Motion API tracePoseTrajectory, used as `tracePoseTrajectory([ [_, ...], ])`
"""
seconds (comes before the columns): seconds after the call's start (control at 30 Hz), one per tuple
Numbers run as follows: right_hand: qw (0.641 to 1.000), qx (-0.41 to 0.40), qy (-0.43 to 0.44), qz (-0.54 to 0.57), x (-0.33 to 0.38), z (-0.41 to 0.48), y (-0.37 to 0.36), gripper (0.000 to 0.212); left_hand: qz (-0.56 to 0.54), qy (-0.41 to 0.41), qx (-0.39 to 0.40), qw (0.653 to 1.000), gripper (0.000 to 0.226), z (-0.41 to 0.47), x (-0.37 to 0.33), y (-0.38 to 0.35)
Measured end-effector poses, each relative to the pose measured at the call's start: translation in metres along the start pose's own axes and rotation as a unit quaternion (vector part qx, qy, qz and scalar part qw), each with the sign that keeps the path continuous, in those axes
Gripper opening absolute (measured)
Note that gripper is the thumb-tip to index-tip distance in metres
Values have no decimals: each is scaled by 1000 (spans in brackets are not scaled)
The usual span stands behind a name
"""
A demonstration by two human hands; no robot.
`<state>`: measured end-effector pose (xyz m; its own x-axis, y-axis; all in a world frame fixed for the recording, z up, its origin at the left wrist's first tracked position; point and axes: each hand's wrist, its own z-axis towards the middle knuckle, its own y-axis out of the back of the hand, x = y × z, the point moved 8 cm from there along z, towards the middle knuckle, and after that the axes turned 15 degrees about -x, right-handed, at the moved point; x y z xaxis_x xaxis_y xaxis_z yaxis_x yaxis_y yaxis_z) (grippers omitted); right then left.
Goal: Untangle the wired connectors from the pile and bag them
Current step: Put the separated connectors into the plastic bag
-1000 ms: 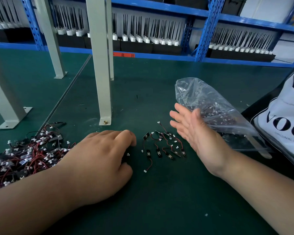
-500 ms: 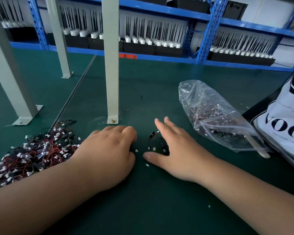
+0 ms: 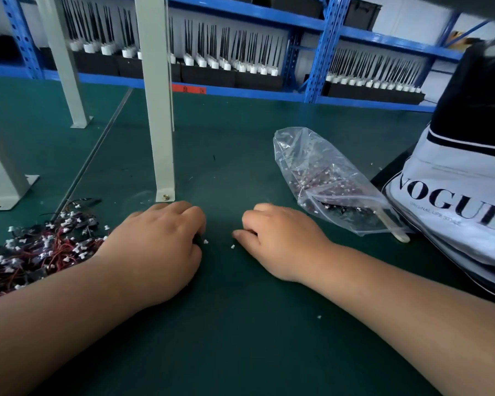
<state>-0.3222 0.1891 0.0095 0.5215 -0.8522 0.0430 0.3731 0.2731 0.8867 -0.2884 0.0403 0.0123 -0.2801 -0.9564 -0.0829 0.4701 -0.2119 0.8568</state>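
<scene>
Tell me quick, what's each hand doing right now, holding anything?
Left hand: fingers curled, white connector at their tips; grip cannot be told.
Right hand: fingers curled downward; any contents cannot be told.

Bare mat (image 3: 226, 155) ahead of my right hand (image 3: 283, 244), grey post (image 3: 157, 124) just ahead of my left hand (image 3: 155, 250), connector pile (image 3: 35, 252) close on its left, plastic bag (image 3: 320, 178) and tote (image 3: 455, 212) rightward

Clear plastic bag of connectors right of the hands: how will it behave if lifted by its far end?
The clear plastic bag is probably floppy: its thin film is crumpled and puffed. Likely light, since the small wired connectors fill only part of it. They may slide toward the near end, where the mouth seems to lie, and spill.
</scene>
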Motion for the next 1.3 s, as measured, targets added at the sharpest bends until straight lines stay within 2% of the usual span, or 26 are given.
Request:
tracePoseTrajectory([
  [0.17,1000,-13,11,19,-7,-18,12,47,1,-11,-6,1000,15,0,-2,0],
  [0.43,990,-125,-5,63,-22,-38,42,46,-9,-15,-6,1000,15,0,-3,1],
  [0.53,976,-208,-13,60,-38,-41,75,44,-13,-15,-8,1000,15,2,-3,2],
  [0.63,955,-277,-95,51,-73,-48,108,45,-14,-18,-11,1000,14,2,-5,2],
  [0.77,936,-188,-292,51,-124,-67,89,46,-21,-16,-13,1000,15,1,-4,2],
  [0.93,877,-159,-440,111,-152,-85,67,39,-23,-19,-15,999,14,1,-4,2],
  [1.0,835,-158,-496,177,-159,-85,58,32,-23,-19,-14,999,12,1,-4,2],
  [1.03,798,-160,-534,228,-161,-87,53,27,-24,-19,-14,999,12,1,-4,2],
  [1.07,746,-160,-578,289,-162,-89,47,23,-25,-20,-13,999,12,1,-4,2],
  [1.13,616,-153,-657,407,-160,-95,31,19,-27,-21,-13,999,13,1,-5,2],
  [1.2,499,-161,-698,487,-152,-96,20,18,-29,-19,-14,999,14,1,-4,2],
  [1.23,461,-175,-703,513,-151,-93,18,16,-30,-18,-15,999,14,1,-4,2],
  [1.27,439,-188,-701,529,-151,-89,17,16,-31,-18,-15,999,14,1,-4,2],
  [1.3,436,-198,-696,535,-151,-83,18,17,-32,-18,-14,999,14,1,-3,2],
])
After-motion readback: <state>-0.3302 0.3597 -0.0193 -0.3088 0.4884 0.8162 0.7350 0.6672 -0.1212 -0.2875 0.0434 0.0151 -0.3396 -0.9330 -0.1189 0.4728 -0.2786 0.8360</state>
